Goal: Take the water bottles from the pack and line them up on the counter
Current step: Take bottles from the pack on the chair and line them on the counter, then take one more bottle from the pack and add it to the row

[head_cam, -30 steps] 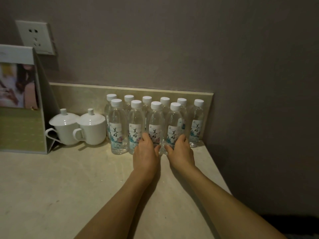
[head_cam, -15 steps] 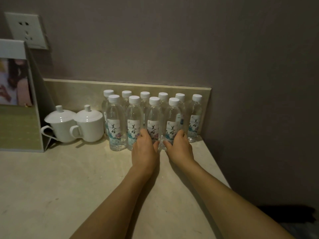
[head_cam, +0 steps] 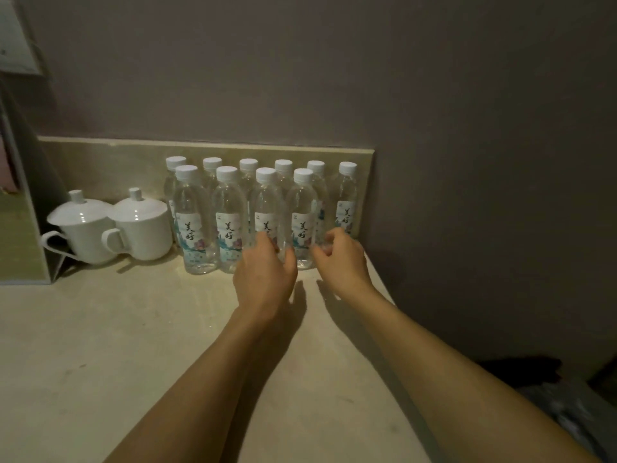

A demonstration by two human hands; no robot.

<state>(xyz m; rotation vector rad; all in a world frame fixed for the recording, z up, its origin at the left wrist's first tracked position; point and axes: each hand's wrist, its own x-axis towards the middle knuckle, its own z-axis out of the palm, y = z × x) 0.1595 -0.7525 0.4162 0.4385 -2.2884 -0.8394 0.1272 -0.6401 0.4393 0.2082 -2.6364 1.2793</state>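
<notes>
Dim beige bench [head_cam: 100,345], mid-frame: water bottles [head_cam: 230,222] upright in two rows against backsplash. Left hand [head_cam: 263,279] fingers loosely spread at front row; right hand [head_cam: 340,259] fingers curled, holding nothing visible.

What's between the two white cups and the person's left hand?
In the head view, two front-row water bottles stand between the lidded white cups and the left hand, upright on the counter.
</notes>
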